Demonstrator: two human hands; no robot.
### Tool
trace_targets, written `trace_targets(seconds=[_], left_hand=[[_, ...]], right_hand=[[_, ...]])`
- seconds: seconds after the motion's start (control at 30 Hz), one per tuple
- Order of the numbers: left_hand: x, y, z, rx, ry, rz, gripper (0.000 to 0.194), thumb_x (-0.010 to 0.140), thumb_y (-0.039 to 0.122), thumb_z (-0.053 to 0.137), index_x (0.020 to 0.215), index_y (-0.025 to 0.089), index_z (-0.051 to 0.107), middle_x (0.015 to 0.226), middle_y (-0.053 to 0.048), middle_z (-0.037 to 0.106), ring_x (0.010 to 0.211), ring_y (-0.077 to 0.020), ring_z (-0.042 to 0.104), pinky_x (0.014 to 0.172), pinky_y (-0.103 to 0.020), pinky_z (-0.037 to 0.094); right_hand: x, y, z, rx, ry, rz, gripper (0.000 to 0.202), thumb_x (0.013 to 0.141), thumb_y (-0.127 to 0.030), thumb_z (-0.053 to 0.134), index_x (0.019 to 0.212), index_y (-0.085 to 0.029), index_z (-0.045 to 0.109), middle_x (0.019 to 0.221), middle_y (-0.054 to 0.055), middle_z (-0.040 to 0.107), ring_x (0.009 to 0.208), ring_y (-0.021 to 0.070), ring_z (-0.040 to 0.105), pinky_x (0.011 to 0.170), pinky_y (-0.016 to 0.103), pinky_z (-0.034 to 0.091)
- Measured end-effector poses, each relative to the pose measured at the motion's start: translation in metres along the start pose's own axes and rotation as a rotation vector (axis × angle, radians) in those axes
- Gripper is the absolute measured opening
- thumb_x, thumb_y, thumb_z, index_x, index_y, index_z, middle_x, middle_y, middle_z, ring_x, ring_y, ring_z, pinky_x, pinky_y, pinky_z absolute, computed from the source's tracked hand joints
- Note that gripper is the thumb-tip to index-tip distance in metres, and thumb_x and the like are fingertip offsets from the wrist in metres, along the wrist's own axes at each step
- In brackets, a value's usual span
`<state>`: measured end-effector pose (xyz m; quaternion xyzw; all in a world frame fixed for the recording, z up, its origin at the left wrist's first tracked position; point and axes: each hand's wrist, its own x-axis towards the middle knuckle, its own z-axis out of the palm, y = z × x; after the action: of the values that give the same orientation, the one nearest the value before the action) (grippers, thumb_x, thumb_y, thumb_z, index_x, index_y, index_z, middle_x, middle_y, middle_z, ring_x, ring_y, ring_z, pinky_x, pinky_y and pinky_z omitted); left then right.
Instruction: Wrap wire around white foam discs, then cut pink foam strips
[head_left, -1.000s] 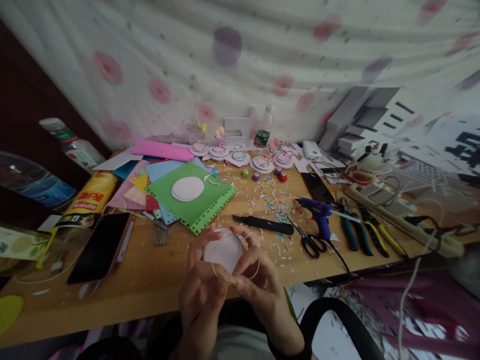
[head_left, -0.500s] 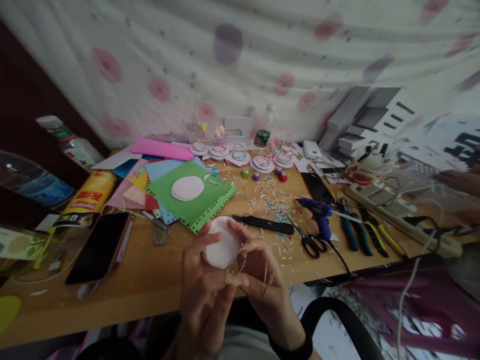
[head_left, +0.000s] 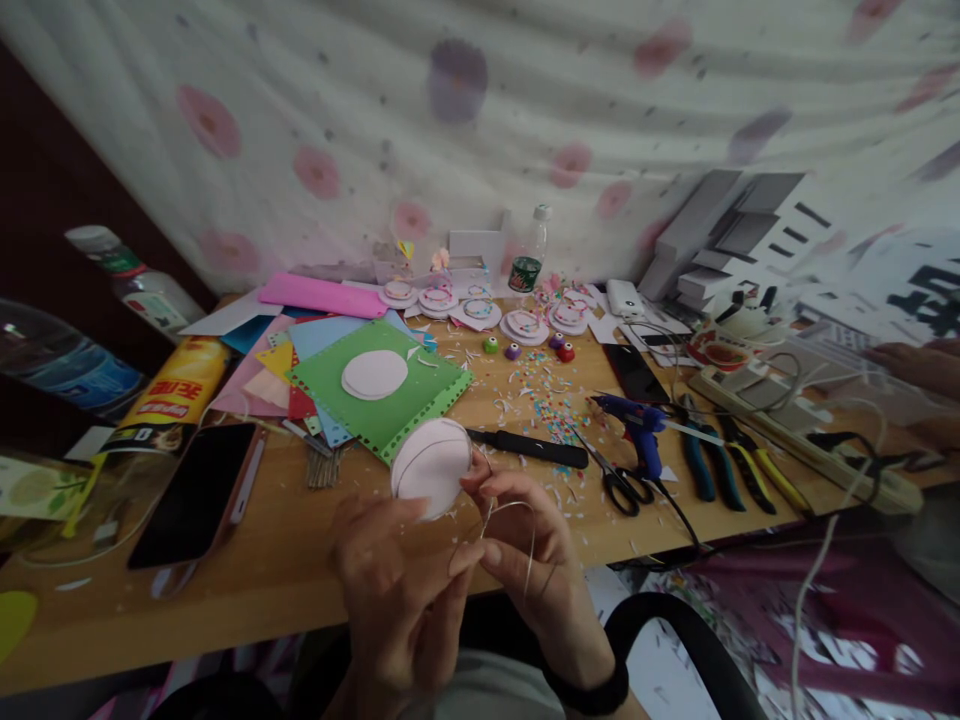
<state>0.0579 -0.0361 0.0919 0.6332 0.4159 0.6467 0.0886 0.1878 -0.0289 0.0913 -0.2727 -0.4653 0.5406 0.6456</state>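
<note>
In front of me a round white card disc point(head_left: 431, 470) is held up tilted, a thin dark line crossing its left side. My right hand point(head_left: 544, 560) grips its right edge with the fingertips. A thin wire point(head_left: 531, 535), bent in a loop, curves over that hand's fingers and thumb. My left hand point(head_left: 397, 580), slightly blurred, has its fingertips at the wire's lower end, meeting the right thumb. Its upper finger lies near the disc's lower edge; whether it touches is unclear. Behind the disc, white ovals point(head_left: 375, 374) lie on green sheets point(head_left: 442, 390).
A black-handled knife point(head_left: 536, 448), scissors point(head_left: 626, 488), a blue glue gun point(head_left: 637, 430) and pliers point(head_left: 701, 465) lie to the right among scattered beads point(head_left: 555, 415). At left are a phone point(head_left: 195, 495) and bottles point(head_left: 154, 290). Decorated discs point(head_left: 525, 325) line the back. Another person's hand point(head_left: 922, 370) shows far right.
The white disc has moved slightly left and up. My left hand's upper finger has come away from the disc's left edge and dropped lower. The right hand keeps hold of the disc.
</note>
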Motion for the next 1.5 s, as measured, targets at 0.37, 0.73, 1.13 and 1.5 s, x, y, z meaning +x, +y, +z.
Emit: trace_targets(seconds=[0.37, 0.73, 1.13, 1.5], left_hand=[[0.008, 0.000, -0.010, 0.156, -0.200, 0.290, 0.022, 0.089, 0.007, 0.063, 0.098, 0.025, 0.068, 0.080, 0.003, 0.082, 0.068, -0.0150, 0.073, 0.107, -0.044, 0.042], [-0.011, 0.000, 0.002, -0.109, -0.040, -0.072, 0.021, 0.086, 0.005, 0.066, 0.095, 0.023, 0.071, 0.083, 0.002, 0.078, 0.083, -0.0199, 0.073, 0.100, -0.044, 0.047], [-0.012, 0.015, 0.016, -0.544, 0.085, -0.774, 0.014, 0.077, 0.035, 0.084, 0.076, 0.023, 0.076, 0.090, -0.002, 0.073, 0.086, -0.0164, 0.071, 0.076, -0.022, 0.059], [0.006, -0.019, 0.009, -0.594, 0.141, -1.087, 0.038, 0.054, 0.045, 0.095, 0.077, 0.019, 0.078, 0.074, -0.001, 0.078, 0.072, -0.0157, 0.073, 0.071, -0.020, 0.056]], right_hand=[[0.000, 0.002, 0.002, 0.166, 0.029, 0.008, 0.031, 0.082, -0.026, 0.082, 0.111, -0.035, 0.075, 0.117, 0.000, 0.070, 0.121, 0.0195, 0.058, 0.104, 0.030, 0.046], [-0.002, -0.004, -0.004, -0.057, 0.081, -0.022, 0.018, 0.086, -0.035, 0.080, 0.104, -0.035, 0.078, 0.105, 0.000, 0.069, 0.113, 0.0188, 0.056, 0.103, 0.031, 0.042], [0.001, 0.000, 0.002, -0.179, 0.161, -0.113, 0.009, 0.088, -0.034, 0.078, 0.097, -0.033, 0.076, 0.093, -0.002, 0.066, 0.096, 0.0176, 0.058, 0.091, 0.030, 0.045], [0.011, 0.002, -0.025, -0.224, 0.304, 0.180, 0.028, 0.084, -0.042, 0.079, 0.108, -0.030, 0.072, 0.109, 0.001, 0.074, 0.100, 0.0171, 0.068, 0.085, 0.026, 0.055]])
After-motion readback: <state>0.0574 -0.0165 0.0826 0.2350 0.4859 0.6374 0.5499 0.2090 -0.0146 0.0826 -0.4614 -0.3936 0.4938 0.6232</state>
